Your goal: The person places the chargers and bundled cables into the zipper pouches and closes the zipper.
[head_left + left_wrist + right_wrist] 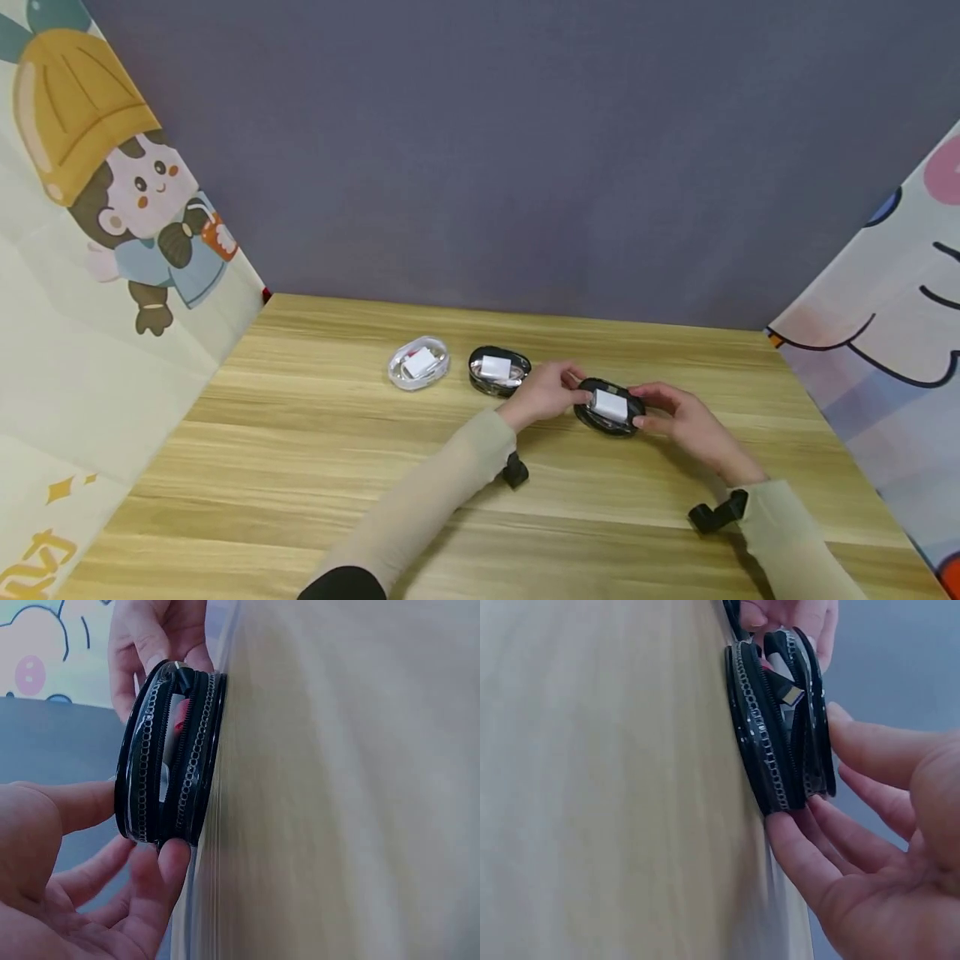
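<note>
A black-rimmed, clear oval zip case (pixel 600 427) lies on the table with a white charger plug (pixel 611 407) showing inside it. My left hand (pixel 542 392) holds the case's left end between thumb and fingers. At the other end, my right hand (pixel 686 425) grips it the same way. The zip gapes along the side, and a cable's metal-tipped connector (pixel 791 696) pokes out in the right wrist view. Through the gap in the left wrist view, a small red piece (pixel 181 715) shows next to something white.
Just left of my left hand sits another black-rimmed case (pixel 491 387) with a white plug. Farther left is a white-rimmed case (pixel 397 379) with similar contents. All rest on a wood-grain table (pixel 300 450), with a grey panel (pixel 480 167) behind.
</note>
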`<action>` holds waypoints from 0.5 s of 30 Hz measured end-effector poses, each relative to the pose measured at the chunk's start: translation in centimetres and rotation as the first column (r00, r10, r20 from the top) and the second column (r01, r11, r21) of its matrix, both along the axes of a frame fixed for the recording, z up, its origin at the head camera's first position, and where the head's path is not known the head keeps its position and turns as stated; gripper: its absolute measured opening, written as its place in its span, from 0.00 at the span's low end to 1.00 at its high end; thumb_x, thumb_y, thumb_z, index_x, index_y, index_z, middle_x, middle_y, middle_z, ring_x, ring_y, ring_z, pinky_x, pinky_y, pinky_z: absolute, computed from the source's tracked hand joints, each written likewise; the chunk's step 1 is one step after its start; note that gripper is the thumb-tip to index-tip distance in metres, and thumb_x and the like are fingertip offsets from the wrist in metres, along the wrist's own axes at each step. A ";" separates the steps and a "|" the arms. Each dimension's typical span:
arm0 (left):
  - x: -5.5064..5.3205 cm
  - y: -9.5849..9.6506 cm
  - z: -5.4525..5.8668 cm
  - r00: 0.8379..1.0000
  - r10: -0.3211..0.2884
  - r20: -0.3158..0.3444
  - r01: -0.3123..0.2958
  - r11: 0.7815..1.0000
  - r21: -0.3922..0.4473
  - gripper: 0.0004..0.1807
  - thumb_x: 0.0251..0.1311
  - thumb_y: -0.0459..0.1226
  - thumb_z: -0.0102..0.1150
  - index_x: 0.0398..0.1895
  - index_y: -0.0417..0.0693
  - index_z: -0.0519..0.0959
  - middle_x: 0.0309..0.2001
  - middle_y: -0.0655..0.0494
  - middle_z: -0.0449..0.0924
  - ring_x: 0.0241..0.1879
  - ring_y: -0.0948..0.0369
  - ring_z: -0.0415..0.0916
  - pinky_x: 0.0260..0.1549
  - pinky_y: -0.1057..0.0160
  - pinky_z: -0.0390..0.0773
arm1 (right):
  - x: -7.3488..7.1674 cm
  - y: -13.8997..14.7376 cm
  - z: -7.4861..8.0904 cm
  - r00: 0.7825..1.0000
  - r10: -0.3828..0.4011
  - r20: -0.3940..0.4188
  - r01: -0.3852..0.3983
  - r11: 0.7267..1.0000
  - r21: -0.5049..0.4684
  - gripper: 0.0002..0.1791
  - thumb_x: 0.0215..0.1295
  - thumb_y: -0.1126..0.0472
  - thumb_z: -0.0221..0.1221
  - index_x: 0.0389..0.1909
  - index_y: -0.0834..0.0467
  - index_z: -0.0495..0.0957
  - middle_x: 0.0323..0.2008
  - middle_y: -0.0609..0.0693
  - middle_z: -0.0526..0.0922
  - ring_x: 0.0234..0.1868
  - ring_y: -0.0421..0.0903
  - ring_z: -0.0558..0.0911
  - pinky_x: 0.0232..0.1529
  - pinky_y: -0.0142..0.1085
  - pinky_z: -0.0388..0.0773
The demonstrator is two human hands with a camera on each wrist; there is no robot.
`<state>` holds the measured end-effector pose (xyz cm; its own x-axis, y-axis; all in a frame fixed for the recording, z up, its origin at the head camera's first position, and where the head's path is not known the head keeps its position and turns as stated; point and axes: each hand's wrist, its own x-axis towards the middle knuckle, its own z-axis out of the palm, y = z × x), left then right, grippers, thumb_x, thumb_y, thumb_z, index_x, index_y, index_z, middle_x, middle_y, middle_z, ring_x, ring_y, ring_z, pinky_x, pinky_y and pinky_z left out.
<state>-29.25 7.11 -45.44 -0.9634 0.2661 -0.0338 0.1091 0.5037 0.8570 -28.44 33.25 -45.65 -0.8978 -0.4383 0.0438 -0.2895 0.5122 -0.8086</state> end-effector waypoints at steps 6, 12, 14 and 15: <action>0.9 -1.0 0.5 0.999 -0.035 -0.032 0.033 0.998 -0.062 0.16 0.59 0.47 0.70 0.46 0.54 0.80 0.35 0.64 0.79 0.33 0.67 0.76 0.33 0.67 0.77 | 0.5 -0.6 0.0 1.000 0.021 -0.006 -0.021 1.000 -0.014 0.21 0.64 0.62 0.67 0.56 0.63 0.78 0.60 0.64 0.76 0.62 0.66 0.73 0.59 0.55 0.72; 1.7 -2.2 0.8 0.995 -0.094 -0.043 0.087 0.985 -0.147 0.17 0.60 0.50 0.69 0.47 0.57 0.79 0.34 0.67 0.79 0.28 0.67 0.77 0.33 0.66 0.77 | 0.8 -1.2 -0.2 0.998 0.050 0.027 -0.049 0.998 -0.033 0.18 0.63 0.65 0.66 0.55 0.62 0.81 0.64 0.64 0.74 0.63 0.64 0.73 0.57 0.40 0.76; 1.9 -2.6 0.8 0.994 -0.102 -0.043 0.094 0.981 -0.167 0.17 0.60 0.51 0.69 0.48 0.57 0.79 0.33 0.68 0.79 0.27 0.67 0.77 0.33 0.66 0.76 | 0.9 -1.5 -0.2 0.998 0.059 0.031 -0.057 0.997 -0.049 0.18 0.63 0.65 0.66 0.55 0.62 0.81 0.64 0.64 0.73 0.62 0.64 0.74 0.54 0.33 0.76; 2.0 -2.8 0.9 0.994 -0.103 -0.044 0.094 0.980 -0.176 0.18 0.59 0.51 0.69 0.48 0.57 0.79 0.33 0.68 0.79 0.27 0.68 0.77 0.33 0.67 0.76 | 0.9 -1.6 -0.3 0.998 0.061 0.032 -0.059 0.997 -0.055 0.18 0.63 0.66 0.66 0.55 0.62 0.81 0.63 0.65 0.73 0.62 0.63 0.74 0.53 0.31 0.76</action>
<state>-27.28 4.33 -44.58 -0.9345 0.3540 -0.0382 0.2076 0.6288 0.7493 -27.54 31.66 -45.91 -0.8712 -0.4893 0.0393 -0.2909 0.4502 -0.8442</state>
